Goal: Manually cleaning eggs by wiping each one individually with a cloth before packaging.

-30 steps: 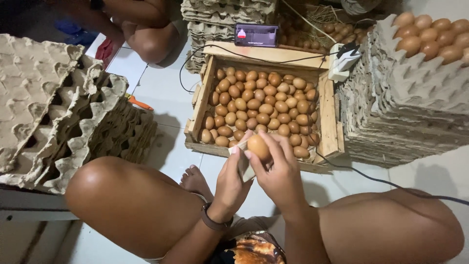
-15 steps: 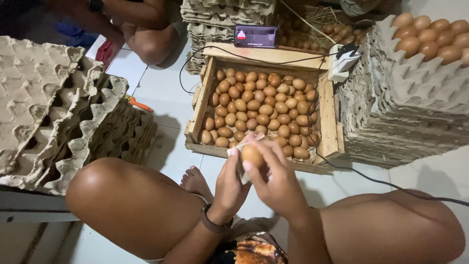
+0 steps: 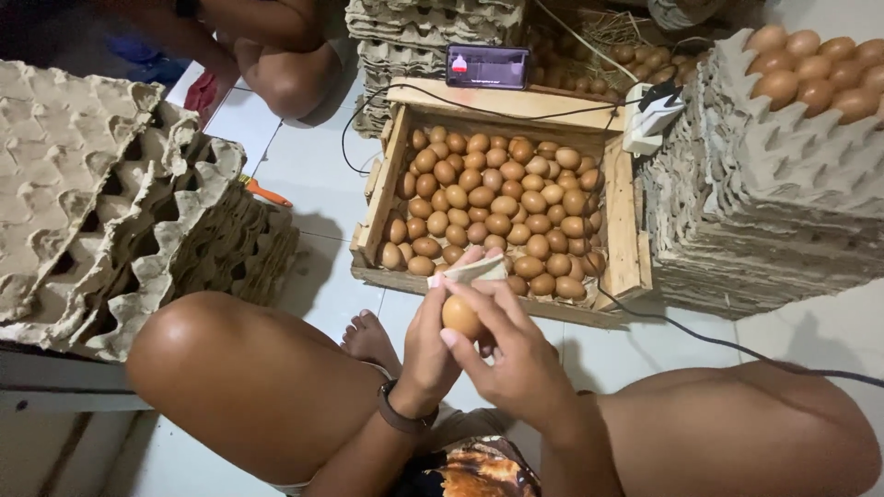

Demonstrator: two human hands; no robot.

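Two hands meet over the person's lap, just in front of a wooden crate (image 3: 619, 230) full of brown eggs. The left hand (image 3: 433, 345) is closed around one brown egg (image 3: 460, 316) from the near side, with a pale scrap of cloth or paper (image 3: 474, 271) pinched at its fingertips above the egg. The right hand (image 3: 516, 354) is curled over the same egg from the other side, fingers touching its shell. A dark band (image 3: 405, 419) sits on the left wrist. The crate rests on the white tiled floor (image 3: 304, 175), and a phone (image 3: 487, 66) leans on its far edge with a cable running off. Stacks of grey egg trays (image 3: 101, 202) stand at the left; at the right another stack (image 3: 783, 212) carries eggs on top. Another person's knee (image 3: 290, 78) shows beyond the crate
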